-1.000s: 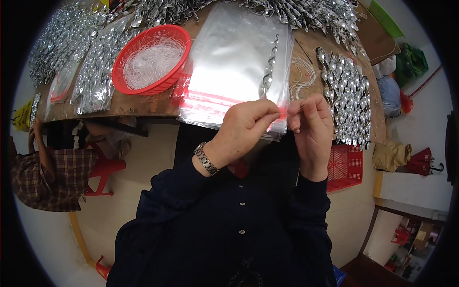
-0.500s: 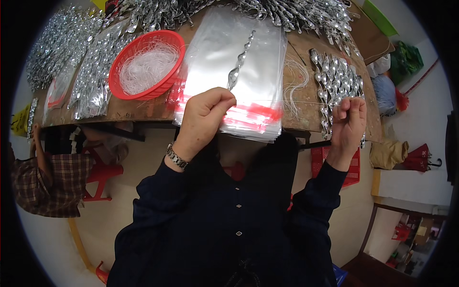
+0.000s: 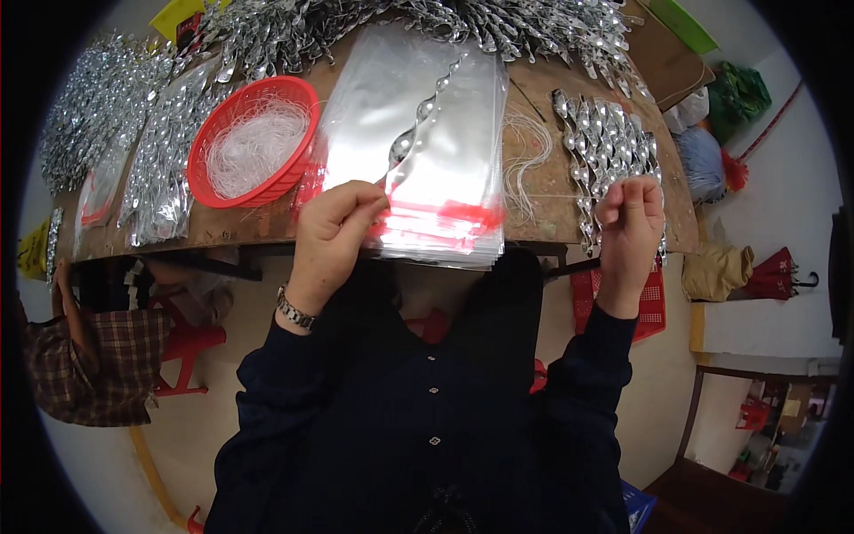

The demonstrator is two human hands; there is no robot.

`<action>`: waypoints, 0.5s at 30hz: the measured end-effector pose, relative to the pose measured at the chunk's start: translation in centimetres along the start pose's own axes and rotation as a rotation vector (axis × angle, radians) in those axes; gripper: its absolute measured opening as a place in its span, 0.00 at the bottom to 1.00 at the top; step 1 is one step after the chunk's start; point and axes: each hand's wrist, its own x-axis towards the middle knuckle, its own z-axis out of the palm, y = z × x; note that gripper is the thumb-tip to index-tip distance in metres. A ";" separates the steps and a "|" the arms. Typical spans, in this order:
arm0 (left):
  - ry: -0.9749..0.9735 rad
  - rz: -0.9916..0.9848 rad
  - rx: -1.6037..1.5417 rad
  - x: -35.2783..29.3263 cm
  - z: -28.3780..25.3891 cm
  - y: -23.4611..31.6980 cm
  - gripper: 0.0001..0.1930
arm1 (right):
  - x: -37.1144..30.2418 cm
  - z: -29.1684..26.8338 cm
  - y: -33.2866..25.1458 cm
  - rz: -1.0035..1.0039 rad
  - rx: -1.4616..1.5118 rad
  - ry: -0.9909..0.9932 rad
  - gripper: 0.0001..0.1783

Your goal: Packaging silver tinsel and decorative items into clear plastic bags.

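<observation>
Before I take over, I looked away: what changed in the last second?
The left hand moved left, the silver spiral swinging left with it; the right hand moved right, away from it. No release shows. The red basket and bag stack stayed put.

Standing here, I'd call this a small workshop. Twisted silver strips [image 3: 427, 22] lie heaped by the dozen across a worn wooden table [image 3: 543, 230], along with a basket [image 3: 277, 189] of clear thread [image 3: 258, 147] and stacked plastic bags [image 3: 369, 116]. Another person [image 3: 116, 356] in a checked shirt is at the table's left end, beside a red plastic stool [image 3: 189, 343].
</observation>
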 end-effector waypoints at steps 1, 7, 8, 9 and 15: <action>-0.018 0.022 0.039 -0.2 0.0 0.0 0.04 | -0.2 0.2 -0.1 -0.002 -0.001 0.001 0.08; -0.250 0.276 0.126 0.2 2.2 2.2 0.05 | -3.9 4.7 -0.9 0.159 -0.471 -0.287 0.01; -0.317 0.367 0.120 0.5 2.6 2.6 0.04 | -3.9 5.4 -1.3 -0.086 -0.675 -0.342 0.06; -0.384 0.459 0.114 0.7 3.0 3.0 0.03 | -3.8 6.0 -1.8 -0.336 -0.876 -0.391 0.11; -0.537 0.419 -0.003 2.2 2.6 5.0 0.05 | -3.6 5.4 -5.4 -0.478 -1.319 -0.503 0.19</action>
